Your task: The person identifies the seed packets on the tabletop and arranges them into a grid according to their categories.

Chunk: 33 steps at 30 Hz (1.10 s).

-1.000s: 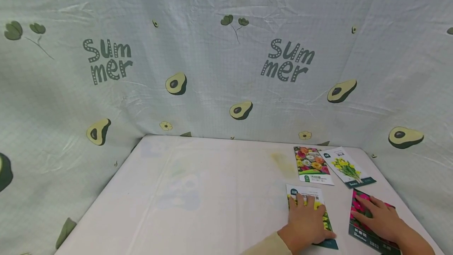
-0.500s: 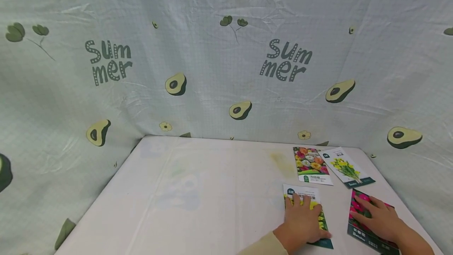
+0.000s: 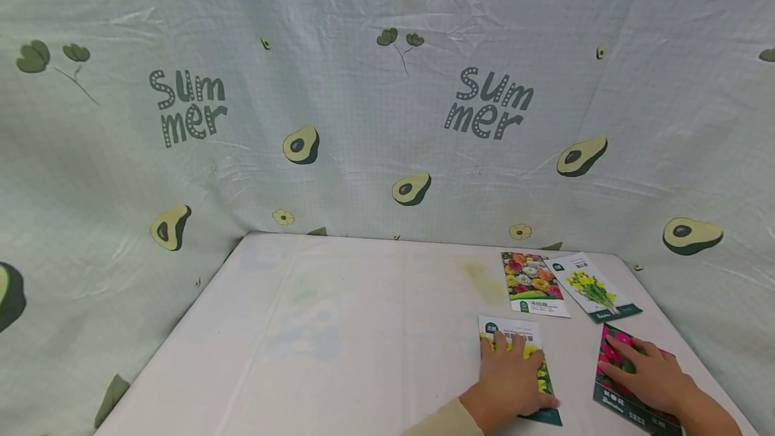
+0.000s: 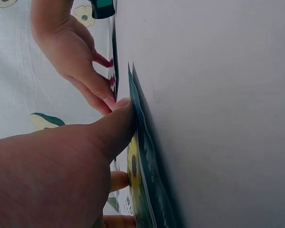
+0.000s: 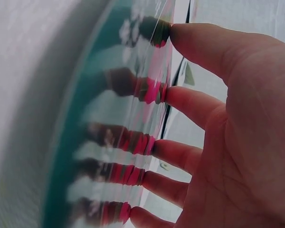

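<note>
Fingers spread, my left hand (image 3: 507, 379) presses on a yellow-flower seed packet (image 3: 546, 416) with a white top and dark green bottom strip. In the left wrist view its thumb (image 4: 116, 128) lies along the edge of that packet (image 4: 149, 175), which stands slightly off the table at the rim. My right hand (image 3: 656, 379) rests on a pink-flower seed packet (image 3: 626, 408) to the right. The right wrist view shows its straight fingers (image 5: 178, 154) touching the glossy face of this packet (image 5: 99, 109). Both hands hide part of the packets beneath them.
Behind the hands lie a multicoloured-flower seed packet (image 3: 535, 281) and a tilted white packet with yellow flowers (image 3: 596, 288), their edges meeting. The white table (image 3: 351, 355) reaches left. A patterned avocado cloth (image 3: 363, 99) hangs at the back and sides.
My left hand has slid the yellow-flower packet a little to the left across the table. The right hand and the pink-flower packet stay practically where they were.
</note>
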Motion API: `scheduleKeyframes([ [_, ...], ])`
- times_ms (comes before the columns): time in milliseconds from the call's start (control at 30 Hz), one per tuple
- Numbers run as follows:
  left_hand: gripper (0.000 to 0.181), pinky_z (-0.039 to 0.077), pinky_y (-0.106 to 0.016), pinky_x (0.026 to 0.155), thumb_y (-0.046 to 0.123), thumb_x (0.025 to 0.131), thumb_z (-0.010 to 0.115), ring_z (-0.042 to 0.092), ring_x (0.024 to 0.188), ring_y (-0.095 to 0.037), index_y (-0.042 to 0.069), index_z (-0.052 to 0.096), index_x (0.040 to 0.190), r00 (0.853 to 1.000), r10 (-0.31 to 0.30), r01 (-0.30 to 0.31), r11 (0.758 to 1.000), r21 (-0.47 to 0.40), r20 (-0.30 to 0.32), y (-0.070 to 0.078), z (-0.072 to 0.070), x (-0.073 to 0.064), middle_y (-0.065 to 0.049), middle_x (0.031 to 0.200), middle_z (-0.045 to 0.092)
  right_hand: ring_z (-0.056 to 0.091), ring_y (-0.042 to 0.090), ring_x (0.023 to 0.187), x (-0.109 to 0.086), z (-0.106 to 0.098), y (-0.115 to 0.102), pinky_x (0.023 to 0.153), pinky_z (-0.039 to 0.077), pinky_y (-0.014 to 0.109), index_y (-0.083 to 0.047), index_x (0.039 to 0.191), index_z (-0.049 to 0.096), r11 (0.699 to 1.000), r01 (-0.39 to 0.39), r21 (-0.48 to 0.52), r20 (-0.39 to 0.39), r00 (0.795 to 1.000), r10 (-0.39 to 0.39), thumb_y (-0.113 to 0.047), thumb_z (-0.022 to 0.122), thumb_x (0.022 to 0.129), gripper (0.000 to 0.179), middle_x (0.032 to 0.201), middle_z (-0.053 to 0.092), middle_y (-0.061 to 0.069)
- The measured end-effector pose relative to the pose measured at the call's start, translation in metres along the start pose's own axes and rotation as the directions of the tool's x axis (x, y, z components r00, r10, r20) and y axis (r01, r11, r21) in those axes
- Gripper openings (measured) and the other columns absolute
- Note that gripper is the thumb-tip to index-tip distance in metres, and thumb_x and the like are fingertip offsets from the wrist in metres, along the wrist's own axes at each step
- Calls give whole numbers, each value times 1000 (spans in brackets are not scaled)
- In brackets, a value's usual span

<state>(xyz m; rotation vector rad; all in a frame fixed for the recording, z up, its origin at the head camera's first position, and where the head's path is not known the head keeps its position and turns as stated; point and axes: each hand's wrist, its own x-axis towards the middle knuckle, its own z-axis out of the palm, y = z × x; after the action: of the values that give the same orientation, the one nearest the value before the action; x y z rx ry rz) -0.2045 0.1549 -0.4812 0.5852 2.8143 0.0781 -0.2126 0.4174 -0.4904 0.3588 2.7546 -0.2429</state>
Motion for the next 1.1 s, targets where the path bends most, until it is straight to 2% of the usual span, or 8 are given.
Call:
scheduleKeyframes([
  [233,71,36,-54,118,84,76,60,39,147,-24,59,45,141,1000,16,-16,1000,3,8,-7,-2,-2,17,155,42,26,68,121,-6,-2,-3,92,45,76,3,148,40,1000,4,-6,3,1000,-3,-79,62,81,109,140,26,44],
  [500,72,36,-54,119,85,75,60,39,148,-23,60,45,141,1000,12,-12,1000,-1,24,-13,-3,-4,19,155,42,26,68,120,-2,1,0,90,46,76,3,149,40,1000,17,-5,-13,1000,-17,-80,62,79,111,139,26,44],
  [900,73,34,-53,120,85,75,60,39,146,-23,60,45,142,1000,10,-10,1000,-25,18,-24,-3,-8,18,154,43,26,68,120,-6,-2,0,90,47,75,4,148,39,1000,24,4,3,1000,-24,-80,62,79,111,138,27,44],
  [1100,75,35,-54,119,87,75,58,38,146,-23,60,43,143,1000,16,-16,1000,-1,0,-29,0,-10,17,154,43,26,69,119,-5,-3,3,89,46,76,3,149,38,999,51,3,3,999,-51,-83,59,79,113,139,26,45],
])
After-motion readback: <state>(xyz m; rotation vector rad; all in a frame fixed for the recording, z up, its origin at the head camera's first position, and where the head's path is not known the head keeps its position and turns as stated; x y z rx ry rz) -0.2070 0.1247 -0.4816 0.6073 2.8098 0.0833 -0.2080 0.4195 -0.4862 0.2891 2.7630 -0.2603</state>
